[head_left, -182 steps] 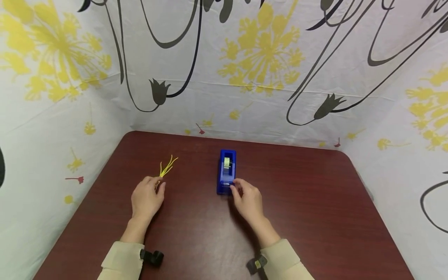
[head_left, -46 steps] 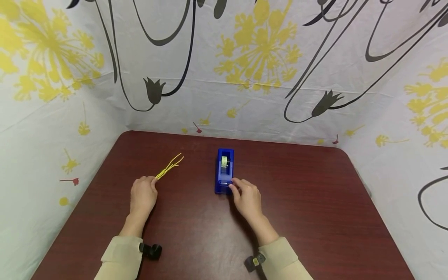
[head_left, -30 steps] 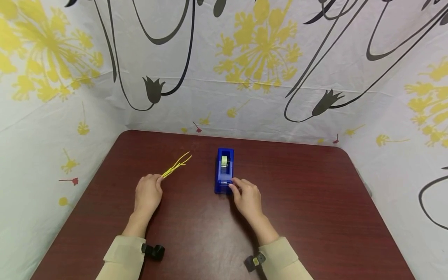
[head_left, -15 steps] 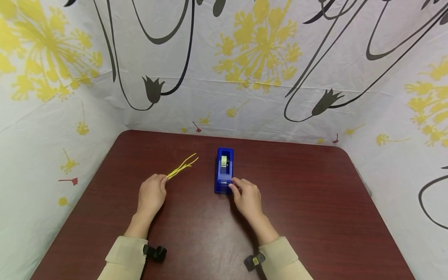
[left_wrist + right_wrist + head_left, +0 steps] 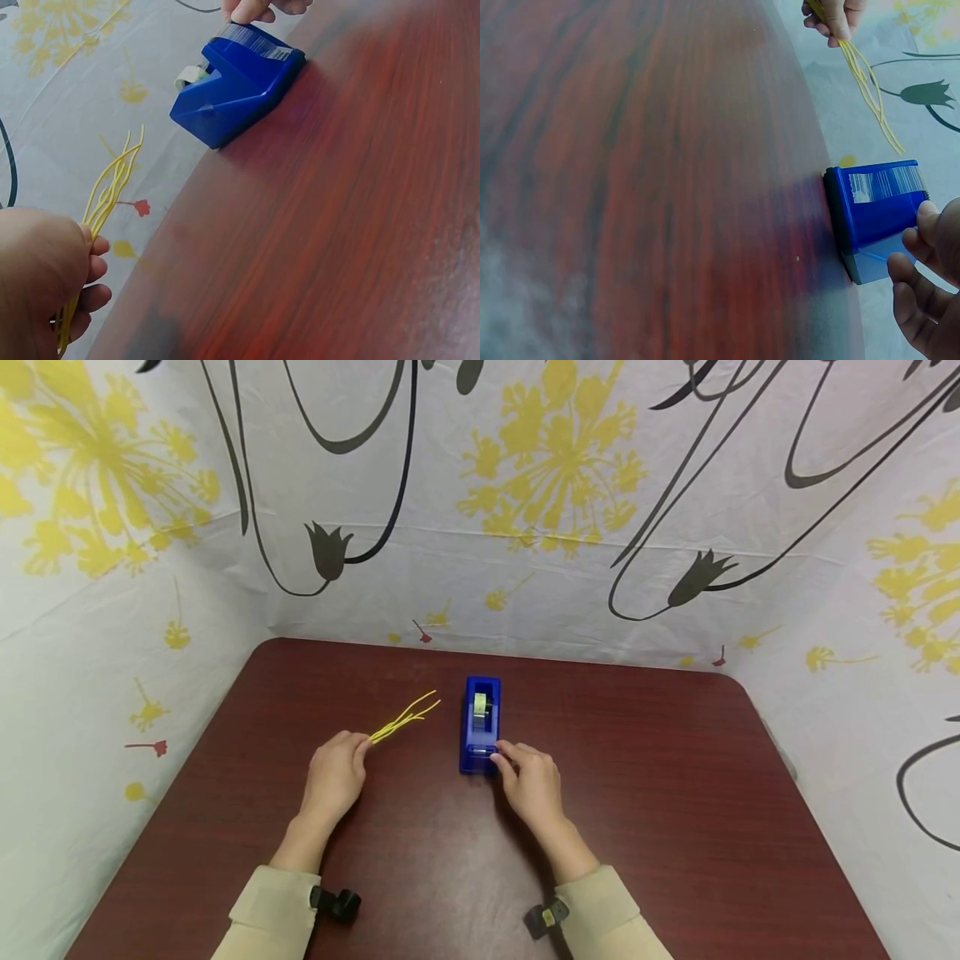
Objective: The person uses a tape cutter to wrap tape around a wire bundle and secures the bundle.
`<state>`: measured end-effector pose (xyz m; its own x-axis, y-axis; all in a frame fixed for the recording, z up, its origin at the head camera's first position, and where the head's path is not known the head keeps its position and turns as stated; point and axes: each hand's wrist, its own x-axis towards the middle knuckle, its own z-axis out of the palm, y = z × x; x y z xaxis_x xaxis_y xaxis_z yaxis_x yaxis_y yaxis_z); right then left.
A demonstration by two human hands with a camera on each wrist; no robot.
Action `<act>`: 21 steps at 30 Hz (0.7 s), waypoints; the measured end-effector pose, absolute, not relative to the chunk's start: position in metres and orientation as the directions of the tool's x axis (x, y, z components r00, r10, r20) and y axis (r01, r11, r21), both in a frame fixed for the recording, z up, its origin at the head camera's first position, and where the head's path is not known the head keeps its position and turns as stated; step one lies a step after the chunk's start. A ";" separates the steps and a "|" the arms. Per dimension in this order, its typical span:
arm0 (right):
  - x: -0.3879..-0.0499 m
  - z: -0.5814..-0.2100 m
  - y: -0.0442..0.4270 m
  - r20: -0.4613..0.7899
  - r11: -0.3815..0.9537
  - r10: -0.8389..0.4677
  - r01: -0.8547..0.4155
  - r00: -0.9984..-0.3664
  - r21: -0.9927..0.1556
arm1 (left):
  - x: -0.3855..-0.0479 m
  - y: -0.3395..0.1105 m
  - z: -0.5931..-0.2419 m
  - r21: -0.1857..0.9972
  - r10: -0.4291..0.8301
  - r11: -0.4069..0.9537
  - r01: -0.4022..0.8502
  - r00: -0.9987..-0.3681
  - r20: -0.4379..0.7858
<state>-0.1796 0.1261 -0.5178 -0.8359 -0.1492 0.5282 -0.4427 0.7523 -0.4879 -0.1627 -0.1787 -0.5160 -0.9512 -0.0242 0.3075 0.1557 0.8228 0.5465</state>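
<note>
My left hand (image 5: 335, 774) pinches a bundle of several thin yellow wires (image 5: 401, 720) whose wavy loose ends fan out toward the back right. The other part of these wires (image 5: 105, 199) runs down inside the curled fingers, partly hidden. A blue tape dispenser (image 5: 467, 739) stands upright on the table, its pale tape roll (image 5: 480, 703) showing. At the dispenser's front end, my right hand (image 5: 534, 785) holds its edge with curled thumb and fingertips; whether they also pinch tape is not visible. The wire ends are a short gap left of the dispenser.
The dark red wooden table (image 5: 660, 827) has rounded far corners. A white cloth (image 5: 405, 585) with yellow and grey flower prints hangs behind it and at both sides. Small black cameras (image 5: 347, 905) sit on the wrists.
My left hand has shifted to the right with the wires, bringing their loose ends closer to the dispenser. They earlier pointed more upward. My right hand and the dispenser have stayed in place.
</note>
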 end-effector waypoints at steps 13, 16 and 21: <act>-0.180 -0.517 0.126 0.532 0.747 -0.136 -0.440 -0.836 -0.499 | -0.159 -0.170 -0.514 0.551 0.003 0.812 0.194 -0.945 0.328; -0.180 -0.517 0.126 0.538 0.745 -0.135 -0.443 -0.832 -0.499 | -0.159 -0.169 -0.514 0.545 0.010 0.812 0.208 -0.939 0.344; -0.180 -0.518 0.126 0.542 0.744 -0.135 -0.446 -0.829 -0.498 | -0.159 -0.167 -0.513 0.543 0.016 0.810 0.220 -0.934 0.356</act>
